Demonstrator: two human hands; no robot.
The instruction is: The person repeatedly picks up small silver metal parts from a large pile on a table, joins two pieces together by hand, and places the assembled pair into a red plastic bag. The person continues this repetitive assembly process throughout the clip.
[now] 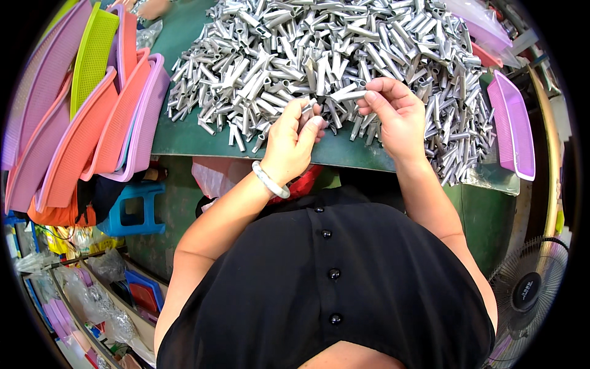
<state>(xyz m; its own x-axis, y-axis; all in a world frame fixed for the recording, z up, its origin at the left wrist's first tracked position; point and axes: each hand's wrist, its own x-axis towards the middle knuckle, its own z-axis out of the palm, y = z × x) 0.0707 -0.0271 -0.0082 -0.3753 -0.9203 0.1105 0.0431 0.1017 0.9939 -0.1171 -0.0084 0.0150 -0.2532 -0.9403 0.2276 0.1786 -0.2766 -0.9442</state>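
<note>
A large heap of short silver metal tubes (276,67) covers the green table (172,138). Over the heap's near edge, my left hand (292,138) has its thumb and fingers curled together around a small metal tube (309,106), mostly hidden by the fingers. A pale bangle (270,180) circles that wrist. To its right, my right hand (398,117) pinches one end of another metal tube (349,95) between thumb and forefinger. That tube points left, toward my left hand, and the two hands are apart.
Stacked pink, purple and green plastic baskets (117,117) lean at the left. A purple basket (513,126) stands at the table's right end. Below are a blue stool (135,209) and, at lower right, a fan (527,292). Another person's hand (153,8) shows at the far left.
</note>
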